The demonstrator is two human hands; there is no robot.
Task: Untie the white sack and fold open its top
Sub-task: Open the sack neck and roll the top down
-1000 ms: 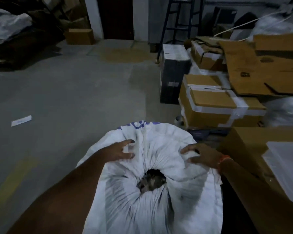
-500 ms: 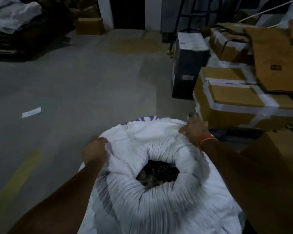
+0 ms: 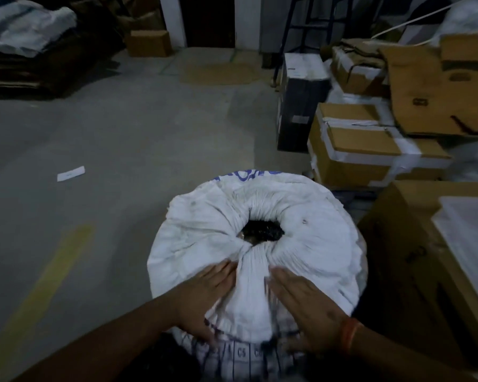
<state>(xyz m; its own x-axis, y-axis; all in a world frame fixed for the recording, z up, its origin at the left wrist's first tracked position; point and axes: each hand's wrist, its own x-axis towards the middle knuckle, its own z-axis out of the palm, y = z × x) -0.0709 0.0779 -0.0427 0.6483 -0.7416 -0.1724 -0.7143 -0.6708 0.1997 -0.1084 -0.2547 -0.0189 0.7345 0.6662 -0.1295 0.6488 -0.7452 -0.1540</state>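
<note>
white sack (image 3: 309, 232) top rolled outward, small dark opening at centre

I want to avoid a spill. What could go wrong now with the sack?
The white sack is already open, with dark contents near the mouth. Both hands, left hand and right hand, press its near side; pushing hard might tip it away or shake contents out.

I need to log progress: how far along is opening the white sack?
Done: the white woven sack looks untied; its mouth gapes on dark contents, fabric rolled outward at the far side. In hand: left hand and right hand press flat on the near fabric. Left: the near bunched pleats need folding.
</note>
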